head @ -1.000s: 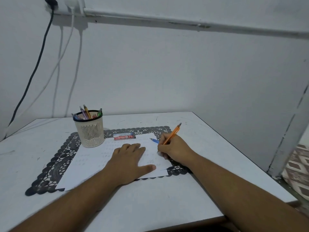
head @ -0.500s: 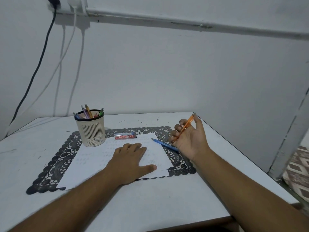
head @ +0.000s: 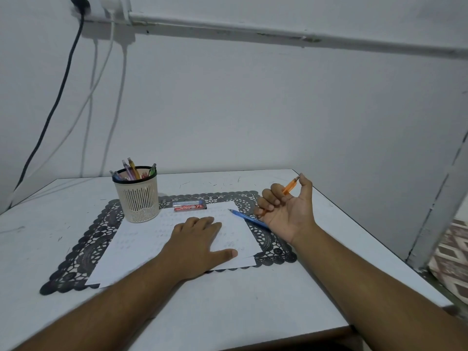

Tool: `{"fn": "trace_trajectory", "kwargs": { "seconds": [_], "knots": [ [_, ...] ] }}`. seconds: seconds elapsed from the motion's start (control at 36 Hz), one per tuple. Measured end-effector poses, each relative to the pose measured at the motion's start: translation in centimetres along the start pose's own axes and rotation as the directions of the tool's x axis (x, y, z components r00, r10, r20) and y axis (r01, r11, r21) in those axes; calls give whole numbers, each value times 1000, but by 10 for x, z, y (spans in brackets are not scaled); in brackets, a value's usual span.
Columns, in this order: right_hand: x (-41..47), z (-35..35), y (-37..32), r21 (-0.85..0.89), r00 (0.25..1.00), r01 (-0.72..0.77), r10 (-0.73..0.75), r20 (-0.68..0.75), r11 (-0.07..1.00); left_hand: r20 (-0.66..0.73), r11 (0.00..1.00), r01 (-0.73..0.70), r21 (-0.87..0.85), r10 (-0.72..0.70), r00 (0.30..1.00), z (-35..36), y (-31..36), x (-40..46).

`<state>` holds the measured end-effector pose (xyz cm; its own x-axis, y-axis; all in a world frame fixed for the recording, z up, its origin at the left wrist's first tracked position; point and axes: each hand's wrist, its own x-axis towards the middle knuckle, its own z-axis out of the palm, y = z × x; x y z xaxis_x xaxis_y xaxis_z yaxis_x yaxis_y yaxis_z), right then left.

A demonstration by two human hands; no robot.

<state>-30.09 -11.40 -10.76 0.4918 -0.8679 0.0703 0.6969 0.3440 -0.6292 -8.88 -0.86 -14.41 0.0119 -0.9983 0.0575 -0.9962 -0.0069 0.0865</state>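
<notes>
My left hand lies flat, palm down, on a white sheet of paper with faint writing. The paper rests on a black lace mat. My right hand is turned palm up to the right of the sheet, fingers curled round an orange pen, thumb tip at its far end. A blue pen lies on the paper's right edge and the mat, partly hidden under my right hand.
A cream slotted pen cup holding several pens stands at the mat's far left. A small red lead box lies behind the paper. The white table ends near on the right; cables hang down the wall.
My right hand lifted off the paper, moved right and rolled palm up with the orange pen in it, uncovering the blue pen. My left hand stayed flat on the sheet.
</notes>
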Motion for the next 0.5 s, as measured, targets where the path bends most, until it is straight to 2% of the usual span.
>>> {"fn": "trace_trajectory", "kwargs": {
  "seconds": [0.22, 0.36, 0.44, 0.5],
  "knots": [
    [1, 1, 2, -53, 999, 39, -37, 38, 998, 2, 1000, 2, -6, -2, 1000, 0, 0, 0],
    [7, 0, 8, -318, 996, 26, -52, -71, 948, 2, 1000, -4, 0, 4, 1000, 0, 0, -1],
    [4, 3, 10, -548, 981, 12, -117, -156, 837, -3, 1000, -7, -2, 7, 1000, 0, -1, 0],
    [0, 5, 10, -661, 980, 0, -131, -148, 750, -4, 1000, -8, -7, 8, 1000, 1, -1, 0]
  ]
}}
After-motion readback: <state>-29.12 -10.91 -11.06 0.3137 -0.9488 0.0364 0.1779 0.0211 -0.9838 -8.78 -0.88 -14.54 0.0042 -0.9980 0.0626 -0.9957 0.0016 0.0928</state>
